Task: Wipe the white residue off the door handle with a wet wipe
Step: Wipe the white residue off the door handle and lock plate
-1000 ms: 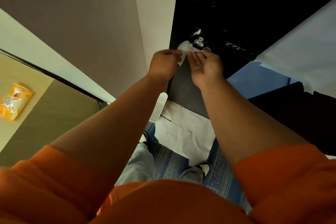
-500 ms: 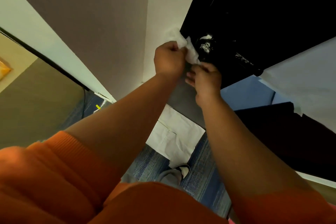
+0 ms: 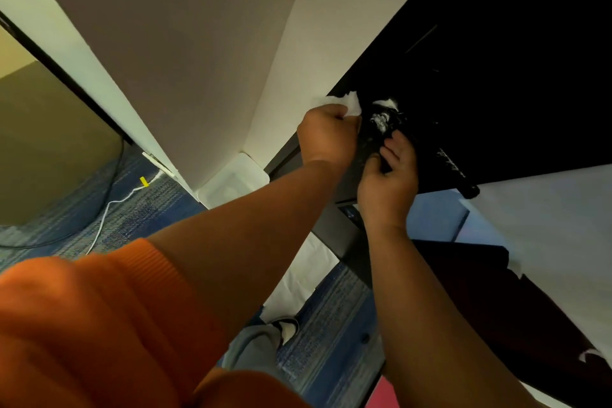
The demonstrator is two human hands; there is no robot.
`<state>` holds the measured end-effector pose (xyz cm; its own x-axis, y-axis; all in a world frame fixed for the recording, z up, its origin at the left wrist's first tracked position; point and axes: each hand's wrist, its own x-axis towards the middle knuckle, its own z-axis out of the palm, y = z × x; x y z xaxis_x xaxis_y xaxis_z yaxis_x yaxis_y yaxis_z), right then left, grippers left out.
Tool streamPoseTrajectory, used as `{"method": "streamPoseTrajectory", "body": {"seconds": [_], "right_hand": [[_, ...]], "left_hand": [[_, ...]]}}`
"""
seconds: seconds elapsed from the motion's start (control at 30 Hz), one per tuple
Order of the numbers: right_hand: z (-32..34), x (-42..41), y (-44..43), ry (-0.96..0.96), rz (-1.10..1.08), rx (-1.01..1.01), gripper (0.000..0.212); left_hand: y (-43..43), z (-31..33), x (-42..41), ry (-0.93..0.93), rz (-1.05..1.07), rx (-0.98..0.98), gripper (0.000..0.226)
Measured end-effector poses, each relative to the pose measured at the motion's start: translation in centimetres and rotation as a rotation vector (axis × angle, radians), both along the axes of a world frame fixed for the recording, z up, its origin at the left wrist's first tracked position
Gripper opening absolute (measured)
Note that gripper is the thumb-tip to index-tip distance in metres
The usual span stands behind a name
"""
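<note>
The door handle point(image 3: 384, 119) sits on the door point(image 3: 496, 53), close to its edge. My left hand point(image 3: 326, 137) is just left of the handle, gripping the wet wipe point(image 3: 346, 102) - the wipe pokes out above my knuckles, right beside the handle. My right hand point(image 3: 387, 177) is just below the handle, fingertips up against it; whether they grip it I can't tell. Left of the handle stands the wall point(image 3: 198, 43). Below and left of the handle, a tub point(image 3: 233, 182) rests at the wall's foot, with a cable point(image 3: 107, 210) farther left on the carpet point(image 3: 331, 325). Straight below the handle lies a paper sheet point(image 3: 298, 275) - my shoe point(image 3: 287, 328) is at its near end.
</note>
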<state>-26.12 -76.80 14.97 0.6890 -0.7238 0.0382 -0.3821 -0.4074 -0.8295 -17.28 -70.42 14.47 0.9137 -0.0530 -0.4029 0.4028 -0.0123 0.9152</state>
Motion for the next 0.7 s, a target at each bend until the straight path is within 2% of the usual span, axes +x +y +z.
{"method": "streamPoseTrajectory", "body": {"seconds": [0.1, 0.4, 0.53, 0.7], "right_hand": [[0.2, -0.2, -0.2, 0.006, -0.001, 0.013, 0.051], [0.9, 0.0, 0.5, -0.042, -0.054, 0.153, 0.049], [1.1, 0.4, 0.5, -0.15, -0.114, 0.342, 0.035], [1.2, 0.2, 0.8, -0.129, -0.102, 0.273, 0.039]], "left_hand": [[-1.2, 0.1, -0.2, 0.087, 0.067, -0.078, 0.029], [-0.7, 1.4, -1.1, -0.061, -0.02, -0.088, 0.032], [-0.1, 2.0, -1.6, -0.414, -0.156, 0.05, 0.028], [0.2, 1.0, -0.7, -0.878, -0.312, 0.29, 0.039]]}}
